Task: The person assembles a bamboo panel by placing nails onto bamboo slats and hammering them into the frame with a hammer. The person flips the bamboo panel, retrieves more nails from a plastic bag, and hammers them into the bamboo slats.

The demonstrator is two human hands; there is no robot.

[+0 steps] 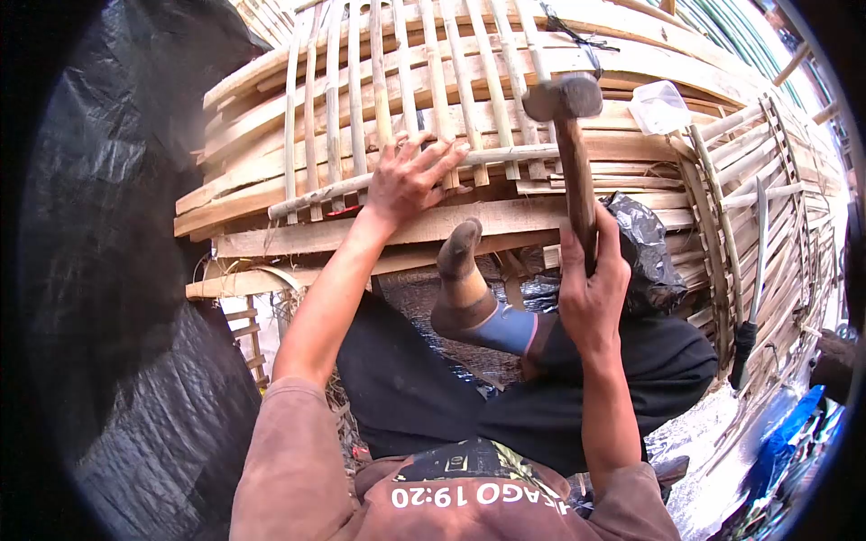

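My left hand [410,176] rests with its fingers spread over the near crossbar of a slatted bamboo panel [383,99]. Its fingertips touch the slats where they meet the round crossbar [316,194]. The panel lies across a stack of wooden boards [271,236]. On the right, my right hand [594,279] is closed around the lower handle of a hammer [577,162]. The metal head points up and away from me, above the boards and right of the panel. A small red object [343,212] shows under the crossbar, partly hidden.
A clear plastic container [658,108] sits on the boards at the right. Nearby are a black plastic bag [645,252], a long blade [760,252] with a dark handle, and more bamboo lattice [722,207]. Black sheeting [117,270] hangs at the left. My socked foot [465,279] is below the boards.
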